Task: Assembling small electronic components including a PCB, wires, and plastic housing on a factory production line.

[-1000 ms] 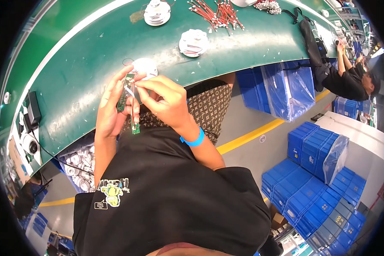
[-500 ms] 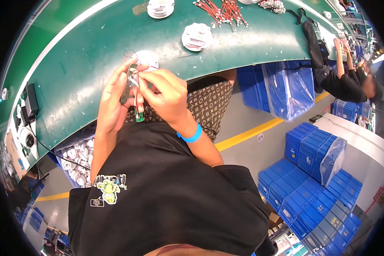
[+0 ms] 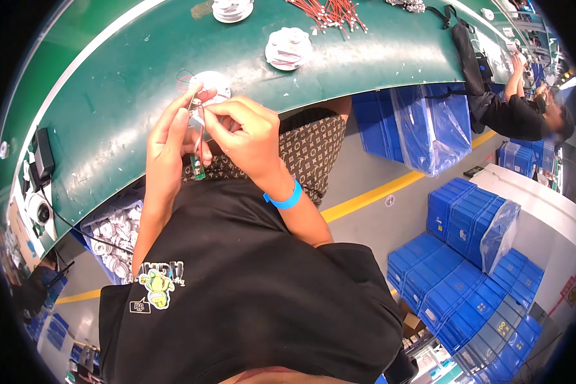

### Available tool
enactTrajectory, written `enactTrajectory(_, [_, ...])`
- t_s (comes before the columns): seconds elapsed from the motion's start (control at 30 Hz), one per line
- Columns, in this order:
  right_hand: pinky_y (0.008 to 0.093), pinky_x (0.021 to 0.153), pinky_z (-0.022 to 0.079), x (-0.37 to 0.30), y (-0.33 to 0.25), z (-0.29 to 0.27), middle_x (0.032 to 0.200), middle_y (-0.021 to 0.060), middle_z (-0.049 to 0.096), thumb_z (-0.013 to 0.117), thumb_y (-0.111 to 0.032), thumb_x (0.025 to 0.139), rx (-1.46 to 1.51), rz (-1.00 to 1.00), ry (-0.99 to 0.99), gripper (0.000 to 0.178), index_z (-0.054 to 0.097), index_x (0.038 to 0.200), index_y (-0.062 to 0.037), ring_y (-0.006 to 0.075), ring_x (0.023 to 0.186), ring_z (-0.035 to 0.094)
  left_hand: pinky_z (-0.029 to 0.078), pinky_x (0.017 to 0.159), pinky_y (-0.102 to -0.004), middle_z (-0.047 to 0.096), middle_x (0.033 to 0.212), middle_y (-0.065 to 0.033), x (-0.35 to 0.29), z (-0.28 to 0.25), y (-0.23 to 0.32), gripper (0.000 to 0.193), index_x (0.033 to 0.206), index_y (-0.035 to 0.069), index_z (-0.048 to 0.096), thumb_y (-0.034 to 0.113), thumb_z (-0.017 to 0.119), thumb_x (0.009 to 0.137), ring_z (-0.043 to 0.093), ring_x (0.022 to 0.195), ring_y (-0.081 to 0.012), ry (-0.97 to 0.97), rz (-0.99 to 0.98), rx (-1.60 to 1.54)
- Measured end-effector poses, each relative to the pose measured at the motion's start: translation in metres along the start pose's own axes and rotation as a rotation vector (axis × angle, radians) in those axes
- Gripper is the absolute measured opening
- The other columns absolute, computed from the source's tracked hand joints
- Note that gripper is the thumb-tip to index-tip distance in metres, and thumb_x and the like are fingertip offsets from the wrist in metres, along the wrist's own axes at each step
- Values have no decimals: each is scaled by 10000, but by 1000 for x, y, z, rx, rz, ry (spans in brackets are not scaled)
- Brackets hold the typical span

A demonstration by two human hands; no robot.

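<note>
A narrow green circuit board (image 3: 199, 170) is gripped in my left hand (image 3: 164, 152), its lower end showing below the fingers. Along the board runs a red and black wire lead (image 3: 202, 136), with a small white piece near its upper part. My right hand (image 3: 251, 133) is closed in a pinch at this upper part, on the wire lead as far as I can see; the fingertips cover the exact spot. Just beyond both hands, a white round housing (image 3: 219, 84) lies on the green workbench (image 3: 121, 96), with thin wires looping beside it.
Farther along the bench are stacked white discs (image 3: 288, 48) and a pile of red wires (image 3: 333, 14). A bin of white round parts (image 3: 114, 246) stands at lower left. Blue crates (image 3: 441, 288) fill the right side. A co-worker (image 3: 518, 115) sits at the far right.
Both hands and the circuit board have shifted slightly left in the picture, and the board has tilted more edge-on. The pinch near its upper end continues.
</note>
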State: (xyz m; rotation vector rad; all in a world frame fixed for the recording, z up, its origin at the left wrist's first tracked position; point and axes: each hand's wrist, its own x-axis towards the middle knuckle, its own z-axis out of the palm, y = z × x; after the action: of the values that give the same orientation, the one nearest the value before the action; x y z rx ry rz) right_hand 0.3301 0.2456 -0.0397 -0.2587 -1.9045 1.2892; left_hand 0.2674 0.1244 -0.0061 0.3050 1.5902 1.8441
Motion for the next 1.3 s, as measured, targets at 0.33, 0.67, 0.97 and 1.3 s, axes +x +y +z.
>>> enactTrajectory(0.33, [231,460,410,0,0,-2,694,54,616,720,30,743,49,102,-58,69,669,778,-1,86,520,544,441,455,-202,631,1084,-91,0,2,-7,376,1328,56,510,252,406,1024,522,519,-66,53,100,122])
enactTrajectory(0.67, [384,916,442,9,25,-12,1165,206,570,612,-103,859,-34,139,-59,359,571,1196,14,334,1075,556,416,874,-276,494,1109,-80,27,-20,18,502,1289,9,536,294,615,883,509,992,-153,-28,415,501])
enactTrajectory(0.97, [323,882,488,-25,44,6,1091,128,667,448,-253,1009,310,483,-119,370,583,1189,40,186,998,629,355,1032,-470,366,1428,-207,50,-23,7,912,1394,90,428,205,842,590,395,1260,-406,-90,738,1131])
enactTrajectory(1.3, [300,641,463,19,113,21,868,84,652,576,-209,920,251,367,-91,253,631,1090,-30,165,726,606,376,1011,-491,488,1335,-205,195,-92,-21,865,1432,51,365,481,700,760,480,1226,-358,-71,855,1108])
